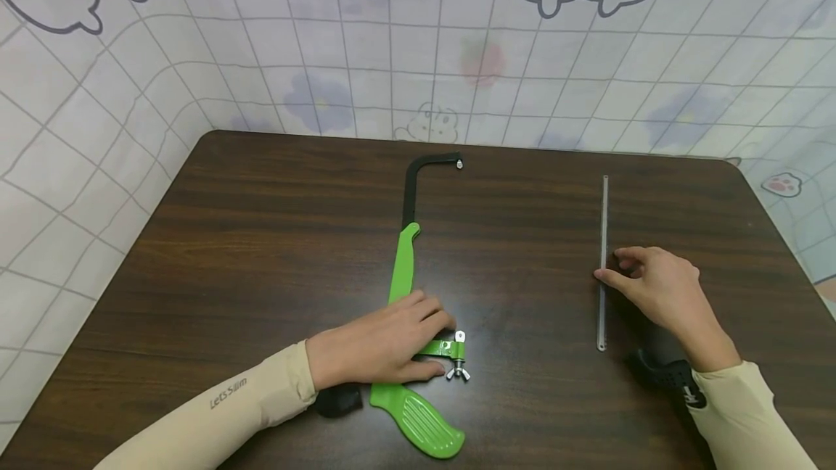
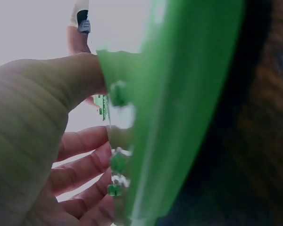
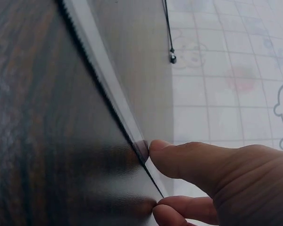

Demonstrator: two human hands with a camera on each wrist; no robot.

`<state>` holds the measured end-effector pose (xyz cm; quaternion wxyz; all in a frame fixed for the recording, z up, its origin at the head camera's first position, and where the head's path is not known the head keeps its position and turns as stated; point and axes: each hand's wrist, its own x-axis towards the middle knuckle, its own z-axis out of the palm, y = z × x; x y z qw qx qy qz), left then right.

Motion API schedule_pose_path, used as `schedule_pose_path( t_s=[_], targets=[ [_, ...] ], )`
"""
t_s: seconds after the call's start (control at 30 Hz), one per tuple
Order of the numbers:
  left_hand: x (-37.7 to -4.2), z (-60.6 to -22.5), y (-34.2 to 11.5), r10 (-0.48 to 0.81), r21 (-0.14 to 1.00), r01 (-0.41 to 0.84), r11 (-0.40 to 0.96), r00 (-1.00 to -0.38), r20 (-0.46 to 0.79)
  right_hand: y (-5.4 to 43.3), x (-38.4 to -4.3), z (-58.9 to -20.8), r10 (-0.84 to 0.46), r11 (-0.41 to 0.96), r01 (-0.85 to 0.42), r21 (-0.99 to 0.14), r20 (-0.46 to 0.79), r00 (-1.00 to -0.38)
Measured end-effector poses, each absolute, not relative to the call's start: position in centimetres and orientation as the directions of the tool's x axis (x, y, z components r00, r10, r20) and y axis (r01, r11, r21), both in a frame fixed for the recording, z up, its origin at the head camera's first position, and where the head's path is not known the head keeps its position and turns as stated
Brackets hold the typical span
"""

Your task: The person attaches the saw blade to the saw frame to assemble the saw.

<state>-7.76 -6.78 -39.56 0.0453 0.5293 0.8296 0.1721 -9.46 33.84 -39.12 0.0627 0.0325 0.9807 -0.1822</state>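
A green hacksaw frame (image 1: pixel 403 267) with a black bent front bar (image 1: pixel 410 191) lies on the table. My left hand (image 1: pixel 385 339) lies over its middle, fingers curled round the green frame. Beside that hand's thumb, a short green arm ends in a wing nut (image 1: pixel 459 372). The left wrist view shows the green body (image 2: pixel 179 108) large, with fingers (image 2: pixel 82 141) along its side. A thin hacksaw blade (image 1: pixel 602 310) lies lengthwise on the right. Over it is my right hand (image 1: pixel 662 285), thumb across the blade and bent fingers to its right. In the right wrist view, the thumb (image 3: pixel 167 157) and fingertips stand apart.
The dark wooden table (image 1: pixel 281 238) has rounded far corners. A pale checked cloth (image 1: pixel 366 56) with cartoon prints hangs behind and to the left. The frame's green ribbed handle (image 1: pixel 424 423) points toward the near edge.
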Motion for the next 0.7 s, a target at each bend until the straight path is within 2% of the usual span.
schedule_pose_path(
  t_s=[0.3, 0.7],
  targets=[
    [-7.6, -40.09, -6.79, 0.893, 0.385, 0.848, 0.365, -0.435, 0.112, 33.7, -9.53, -39.2, 0.053, 0.932, 0.095, -0.35, -0.128, -0.99],
    [-7.89, -40.1, -6.43, 0.887, 0.501, 0.772, 0.39, -0.461, 0.02, 33.43, -9.01, -38.9, 0.096, 0.924, 0.109, -0.367, -0.052, -0.994]
  ],
)
